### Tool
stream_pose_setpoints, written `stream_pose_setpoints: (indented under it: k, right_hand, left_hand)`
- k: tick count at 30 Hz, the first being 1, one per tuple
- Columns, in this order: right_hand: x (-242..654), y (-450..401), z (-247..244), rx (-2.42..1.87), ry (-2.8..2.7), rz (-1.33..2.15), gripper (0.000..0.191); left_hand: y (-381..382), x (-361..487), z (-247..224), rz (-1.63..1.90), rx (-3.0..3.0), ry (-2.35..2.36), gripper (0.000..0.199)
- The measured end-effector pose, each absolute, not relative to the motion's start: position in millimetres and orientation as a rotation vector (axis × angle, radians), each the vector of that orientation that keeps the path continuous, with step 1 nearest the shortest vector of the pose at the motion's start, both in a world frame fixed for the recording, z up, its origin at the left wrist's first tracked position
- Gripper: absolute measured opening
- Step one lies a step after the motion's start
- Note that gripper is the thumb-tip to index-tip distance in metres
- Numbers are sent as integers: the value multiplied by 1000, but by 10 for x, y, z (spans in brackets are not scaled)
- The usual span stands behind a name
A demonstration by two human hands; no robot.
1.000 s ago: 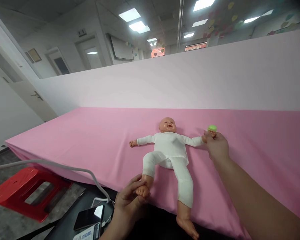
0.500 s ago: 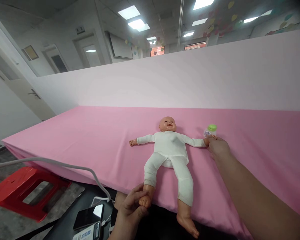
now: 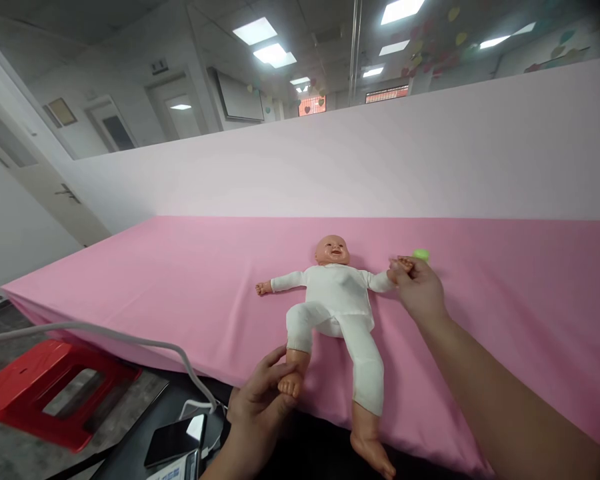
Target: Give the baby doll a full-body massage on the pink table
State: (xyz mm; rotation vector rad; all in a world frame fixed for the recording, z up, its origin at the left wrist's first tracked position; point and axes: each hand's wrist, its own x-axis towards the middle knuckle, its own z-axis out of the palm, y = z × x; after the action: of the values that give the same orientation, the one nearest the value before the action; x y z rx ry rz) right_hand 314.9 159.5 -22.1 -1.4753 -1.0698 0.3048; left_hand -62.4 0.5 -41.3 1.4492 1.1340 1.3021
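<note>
In the head view, the doll (image 3: 336, 290) in white is lying face-up on the pink-covered surface (image 3: 180, 273), legs toward the person. The left hand (image 3: 257, 403) has the bent leg's foot (image 3: 291, 385) between thumb and fingers, and the right hand (image 3: 423, 290) is gripping the doll's little hand (image 3: 405, 265), with some bright green thing (image 3: 422, 255) half hidden just behind. There's also a phone (image 3: 173, 443) and a red stool (image 3: 45, 383) off to the left.

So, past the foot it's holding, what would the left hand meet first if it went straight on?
Most likely the bent leg of the doll, which continues up from the foot in the left hand, though depth is hard to judge in this single view.
</note>
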Motion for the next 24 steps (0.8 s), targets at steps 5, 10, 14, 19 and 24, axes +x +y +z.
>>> stream_pose_setpoints:
  k: [5, 10, 14, 19, 24]
  right_hand:
    - [2731, 1460, -108, -1398, -1430, 255, 33]
    - [2522, 1480, -205, -1255, -1789, 130, 30]
    - [2483, 1498, -235, -1180, -1925, 67, 30]
    - [2485, 1467, -208, -1203, -1882, 84, 30]
    - [2623, 1437, -134, -1342, -1580, 158, 27]
  left_hand:
    - [148, -366, -279, 1348, 1435, 957, 34]
    - [232, -188, -114, 1307, 1426, 936, 33]
    - [285, -107, -37, 1308, 1411, 936, 32]
    - [312, -115, -44, 1296, 1393, 919, 32]
    - [237, -235, -86, 1305, 1368, 918, 34]
